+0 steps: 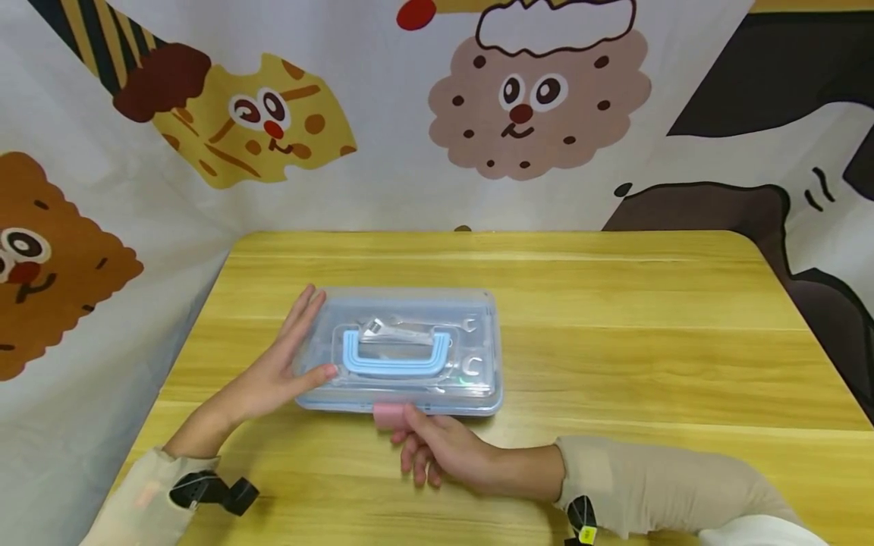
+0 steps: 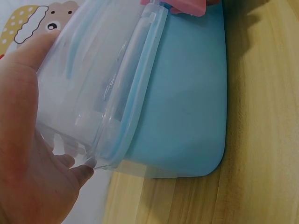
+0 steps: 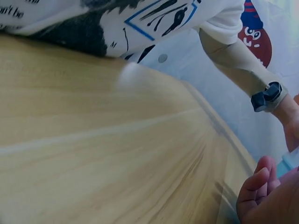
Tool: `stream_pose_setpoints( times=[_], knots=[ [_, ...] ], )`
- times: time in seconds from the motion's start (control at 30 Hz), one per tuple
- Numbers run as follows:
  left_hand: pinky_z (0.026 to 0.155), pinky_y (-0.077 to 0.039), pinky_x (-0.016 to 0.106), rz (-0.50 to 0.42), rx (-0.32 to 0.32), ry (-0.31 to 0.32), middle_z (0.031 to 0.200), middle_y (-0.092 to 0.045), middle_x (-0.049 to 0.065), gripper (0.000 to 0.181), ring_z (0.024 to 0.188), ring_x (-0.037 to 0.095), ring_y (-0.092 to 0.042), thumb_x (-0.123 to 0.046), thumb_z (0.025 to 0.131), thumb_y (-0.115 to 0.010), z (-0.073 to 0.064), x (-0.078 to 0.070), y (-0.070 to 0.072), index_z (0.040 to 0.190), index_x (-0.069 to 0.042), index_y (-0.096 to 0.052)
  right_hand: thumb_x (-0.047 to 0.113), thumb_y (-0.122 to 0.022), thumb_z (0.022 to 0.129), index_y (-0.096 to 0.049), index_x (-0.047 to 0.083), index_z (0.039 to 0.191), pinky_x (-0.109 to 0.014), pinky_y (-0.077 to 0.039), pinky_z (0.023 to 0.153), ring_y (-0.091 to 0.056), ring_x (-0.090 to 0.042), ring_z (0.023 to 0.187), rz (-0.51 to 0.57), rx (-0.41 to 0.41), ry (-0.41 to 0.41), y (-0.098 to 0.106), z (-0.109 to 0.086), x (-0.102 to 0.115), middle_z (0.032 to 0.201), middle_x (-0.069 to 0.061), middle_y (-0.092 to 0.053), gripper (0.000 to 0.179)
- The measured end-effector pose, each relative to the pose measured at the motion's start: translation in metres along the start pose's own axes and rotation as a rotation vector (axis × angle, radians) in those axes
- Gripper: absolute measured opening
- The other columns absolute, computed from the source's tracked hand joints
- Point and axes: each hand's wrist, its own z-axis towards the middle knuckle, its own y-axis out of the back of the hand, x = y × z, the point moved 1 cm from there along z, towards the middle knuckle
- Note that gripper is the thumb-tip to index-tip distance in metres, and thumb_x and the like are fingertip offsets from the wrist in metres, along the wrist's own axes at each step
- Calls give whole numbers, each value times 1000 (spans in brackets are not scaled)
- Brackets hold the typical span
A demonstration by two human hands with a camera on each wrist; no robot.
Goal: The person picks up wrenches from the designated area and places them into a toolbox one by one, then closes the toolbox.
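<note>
A toolbox with a clear lid and a light blue base sits on the table, its lid down. Its light blue handle lies flat on top. Through the lid show metal wrenches. My left hand rests on the lid's left end, fingers extended along the side and thumb on top. At the front edge, the thumb and forefinger of my right hand pinch a pink latch; the other fingers curl loosely below. Part of the right hand appears in the right wrist view.
The wooden table reaches well to the right of the toolbox. Behind it hangs a white cloth with cartoon biscuits. Small black cameras are strapped to both sleeves.
</note>
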Motion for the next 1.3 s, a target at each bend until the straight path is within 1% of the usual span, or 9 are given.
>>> stream_pose_setpoints(
  times=[0.1,0.2,0.27,0.37,0.63,0.73,0.93,1.13,1.3],
  knots=[
    [103,-13,85,-7,7,1,168,21,-3,100,152,46,8,-16,96,-72,0,0,0,164,-26,0,40,-39,111,-60,-9,112,-19,-37,45,-54,-8,54,-70,5,41,4,1,-4,74,-1,-64,53],
    [103,-14,85,-4,11,0,168,21,-3,100,152,47,7,-16,96,-71,1,0,1,164,-26,1,29,-44,111,-60,-9,111,-18,-35,43,-53,-6,53,-107,3,63,6,2,-6,72,0,-62,42],
    [102,-14,85,1,13,-3,168,21,-4,99,152,47,6,-16,96,-71,0,0,2,164,-26,0,25,-47,110,-61,-9,110,-18,-33,43,-52,-6,53,-119,-11,64,6,2,-7,71,0,-61,36],
    [102,-13,85,6,14,-12,168,20,-3,98,152,47,6,-15,96,-70,1,-1,2,164,-24,0,23,-48,109,-62,-7,106,-19,-32,42,-50,-7,51,-128,-41,55,5,3,-8,69,0,-60,33],
    [101,-14,85,53,38,-25,168,19,-2,94,152,47,6,-17,98,-69,-1,-1,6,165,-25,-3,24,-49,109,-60,-1,92,-18,-34,37,-47,-7,43,-133,-91,23,3,4,-12,61,-2,-58,32],
    [99,-15,87,69,33,-36,169,18,0,91,152,48,5,-15,98,-68,-2,0,8,165,-24,-7,24,-49,109,-60,-1,88,-18,-36,38,-47,-7,42,-126,-90,14,2,5,-12,58,-2,-57,35],
    [97,-14,88,59,30,-60,169,17,0,87,151,48,6,-13,98,-67,-4,2,11,165,-23,-11,25,-48,109,-59,1,83,-19,-35,37,-48,-7,41,-124,-113,-15,0,6,-11,56,-2,-57,38],
    [98,-13,88,57,37,-87,169,15,2,85,151,50,5,-10,98,-66,-3,2,13,164,-21,-14,26,-47,109,-58,1,81,-20,-38,36,-49,-7,39,-116,-126,-18,-1,8,-13,55,-3,-56,39],
    [98,-13,89,43,43,-96,169,15,2,83,151,50,5,-8,98,-65,-3,4,14,164,-20,-16,28,-46,110,-57,4,78,-20,-41,38,-50,-9,41,-89,-133,-52,-3,8,-12,55,-2,-56,41]
  ],
)
